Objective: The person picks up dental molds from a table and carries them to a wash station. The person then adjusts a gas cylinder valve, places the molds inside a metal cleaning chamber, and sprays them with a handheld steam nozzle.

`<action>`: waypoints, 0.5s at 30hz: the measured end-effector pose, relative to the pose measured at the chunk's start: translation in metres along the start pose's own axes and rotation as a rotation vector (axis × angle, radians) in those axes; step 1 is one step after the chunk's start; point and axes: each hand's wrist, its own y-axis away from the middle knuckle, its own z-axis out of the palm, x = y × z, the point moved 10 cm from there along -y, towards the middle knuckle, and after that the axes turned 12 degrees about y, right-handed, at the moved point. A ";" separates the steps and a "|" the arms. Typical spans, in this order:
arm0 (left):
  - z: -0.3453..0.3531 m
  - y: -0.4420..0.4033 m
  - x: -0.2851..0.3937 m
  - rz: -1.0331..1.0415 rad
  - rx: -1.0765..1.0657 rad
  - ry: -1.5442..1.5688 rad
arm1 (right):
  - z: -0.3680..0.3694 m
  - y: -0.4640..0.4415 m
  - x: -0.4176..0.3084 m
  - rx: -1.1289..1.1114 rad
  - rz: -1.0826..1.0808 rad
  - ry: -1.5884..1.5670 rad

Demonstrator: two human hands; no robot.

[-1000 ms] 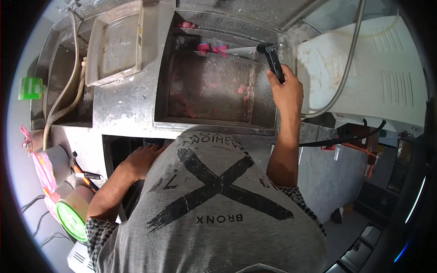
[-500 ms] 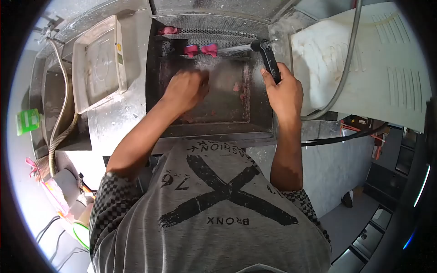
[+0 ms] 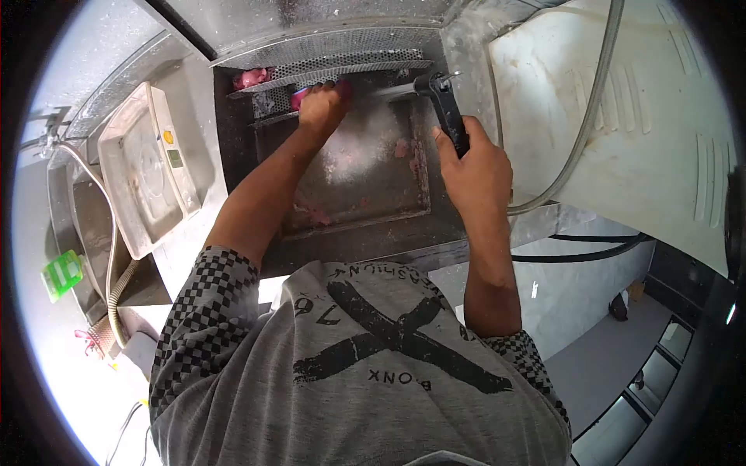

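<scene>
My right hand (image 3: pixel 478 163) grips the black handle of a spray gun (image 3: pixel 448 116) at the right of a metal basin. A pale jet leaves its nozzle leftward, toward my left hand (image 3: pixel 322 107). That hand reaches to the perforated ledge at the back, its fingers curled around a small pink piece (image 3: pixel 344 91) that shows beside the fingertips. Just left of the fingers sits another pink piece (image 3: pixel 297 98), partly hidden by the hand. Further back on the left, a larger pink lump (image 3: pixel 251 78) rests on the upper ledge. What the pink pieces are, I cannot make out.
The basin's floor (image 3: pixel 357 182) has reddish stains. To the left stands a dirty white tray (image 3: pixel 128 221), near a sink with a hose and a green object (image 3: pixel 62 276). A grey hose (image 3: pixel 594 116) hangs before the white panel (image 3: pixel 544 85) at right.
My left hand has moved forward from above the basin to the pink pieces and closed on one. The spray gun stays in my right hand, its jet still leaving. The view has shifted.
</scene>
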 end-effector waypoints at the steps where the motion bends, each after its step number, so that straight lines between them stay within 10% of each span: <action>1: 0.001 0.000 0.000 -0.006 -0.030 0.043 | 0.002 -0.001 0.001 -0.012 0.001 -0.002; 15: -0.042 0.006 -0.016 -0.066 0.166 0.208 | 0.001 -0.004 0.002 0.049 -0.030 -0.058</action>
